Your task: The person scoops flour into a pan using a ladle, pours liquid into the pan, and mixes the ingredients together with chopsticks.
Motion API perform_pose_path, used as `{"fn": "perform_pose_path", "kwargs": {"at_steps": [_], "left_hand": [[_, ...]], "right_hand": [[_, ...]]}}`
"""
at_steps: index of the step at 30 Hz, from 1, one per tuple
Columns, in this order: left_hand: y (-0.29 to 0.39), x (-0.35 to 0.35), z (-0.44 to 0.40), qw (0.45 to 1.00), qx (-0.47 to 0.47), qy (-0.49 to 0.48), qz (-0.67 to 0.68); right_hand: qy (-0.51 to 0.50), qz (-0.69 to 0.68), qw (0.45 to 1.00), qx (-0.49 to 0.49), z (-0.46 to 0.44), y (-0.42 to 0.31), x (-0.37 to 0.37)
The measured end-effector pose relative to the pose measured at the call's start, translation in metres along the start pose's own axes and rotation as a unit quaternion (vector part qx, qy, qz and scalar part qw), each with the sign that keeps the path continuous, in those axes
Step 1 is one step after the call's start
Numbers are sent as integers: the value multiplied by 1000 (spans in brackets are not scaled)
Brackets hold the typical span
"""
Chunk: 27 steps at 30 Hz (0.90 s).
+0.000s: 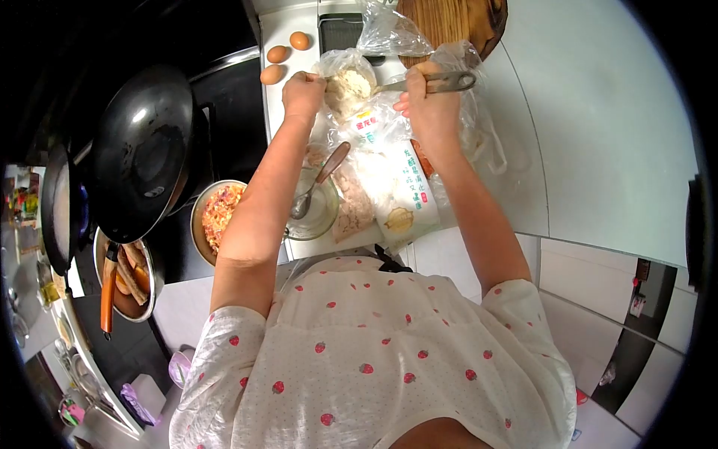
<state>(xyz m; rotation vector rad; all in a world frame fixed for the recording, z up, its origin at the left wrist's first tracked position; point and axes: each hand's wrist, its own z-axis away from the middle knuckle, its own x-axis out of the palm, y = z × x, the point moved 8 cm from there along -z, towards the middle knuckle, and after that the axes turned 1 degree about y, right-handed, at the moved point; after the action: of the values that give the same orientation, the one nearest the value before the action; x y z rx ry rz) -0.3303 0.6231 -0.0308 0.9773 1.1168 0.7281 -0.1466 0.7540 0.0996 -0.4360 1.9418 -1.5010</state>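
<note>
Room: kitchen, with white cabinets (583, 277) low at right and a clutter of kitchen things (25, 213) at far left
Counter (613, 135): pale, smooth, glossy, sweeping off to the right, meeting the stove (238, 112) at left
Wok (142, 142): dark, sitting over the stove, apparently parked there out of the way
Cutting board (460, 30): wooden, set at the far side, probably to free working room
Flour bag (396, 187): right in the thick of things, lying on the counter, mouth at the far end, showing pale flour (350, 84)
Food pan (196, 228): full of chopped bits, partly hidden under the left forearm (250, 179)
Glass bowl (326, 200): just beside the bag, likely for a short reach
Right hand (430, 112): wrapped round the scoop (454, 82), fingers closed on the handle, presumably for steady control
Left hand (303, 93): pinching the bag's rim, fingers narrow, presumably to hold the mouth spread; exact fingertip contact impossible to tell
Scoop: dipping into the flour, handle out to the right
Spoon (332, 162): leaning in the glass bowl, handle up over the rim, handy to grab
Eggs (277, 55): three, brown, loose just beyond the left hand
</note>
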Motion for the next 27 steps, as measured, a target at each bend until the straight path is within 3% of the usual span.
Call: {"fn": "perform_pose_path", "kwargs": {"at_steps": [2, 6, 9, 11, 17, 22, 27], "left_hand": [[5, -2, 5, 1000, 16, 3, -12], [11, -3, 7, 998, 40, 12, -55], [13, -3, 10, 998, 44, 10, -51], [16, -3, 14, 998, 51, 9, -46], [27, -5, 23, 996, 87, 18, -6], [24, 4, 21, 996, 82, -34, -1], [23, 3, 22, 996, 84, -28, 2]], "right_hand": [[14, 120, 983, -138, 0, -5, 2], [22, 121, 981, -151, 2, -7, 1], [27, 65, 990, -123, 1, -5, -3], [39, -30, 998, 40, 0, 7, -11], [57, -105, 989, 90, -7, 13, -31], [25, -76, 994, 81, -9, 0, -35], [36, -89, 991, 90, -13, -4, -39]]}}
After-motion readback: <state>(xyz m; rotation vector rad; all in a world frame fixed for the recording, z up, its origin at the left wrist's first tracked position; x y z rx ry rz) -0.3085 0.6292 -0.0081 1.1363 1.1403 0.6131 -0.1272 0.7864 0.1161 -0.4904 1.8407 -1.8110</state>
